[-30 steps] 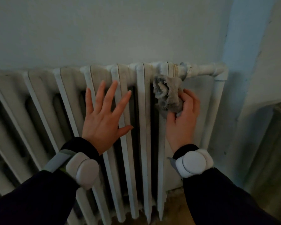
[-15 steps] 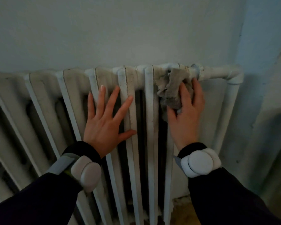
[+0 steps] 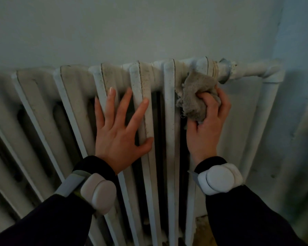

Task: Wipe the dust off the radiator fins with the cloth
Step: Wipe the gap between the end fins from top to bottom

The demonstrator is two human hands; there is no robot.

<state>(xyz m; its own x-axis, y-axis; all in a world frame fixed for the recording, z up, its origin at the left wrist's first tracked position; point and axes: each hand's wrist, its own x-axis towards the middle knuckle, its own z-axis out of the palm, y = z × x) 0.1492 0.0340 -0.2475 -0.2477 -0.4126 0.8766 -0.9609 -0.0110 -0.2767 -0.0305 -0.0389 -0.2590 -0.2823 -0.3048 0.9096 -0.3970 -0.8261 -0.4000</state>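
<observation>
Grey cloth (image 3: 194, 102) bunched against the top of the rightmost radiator fins (image 3: 169, 103), just below the pipe joint (image 3: 224, 71).

The right hand (image 3: 207, 121) grips the crumpled cloth, fingers curled round it, pressing it to the last fin beside the white pipe (image 3: 252, 70). The left hand (image 3: 117, 128) lies flat on the fins further left, fingers straight and spread, holding nothing. Both wrists wear white bands over dark sleeves. Dark grime streaks the fin edges; a pale wall (image 3: 132, 32) rises behind.

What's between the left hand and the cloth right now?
In the head view, one upright radiator fin with dark gaps on both sides stands between the left hand and the cloth, which the right hand grips.
</observation>
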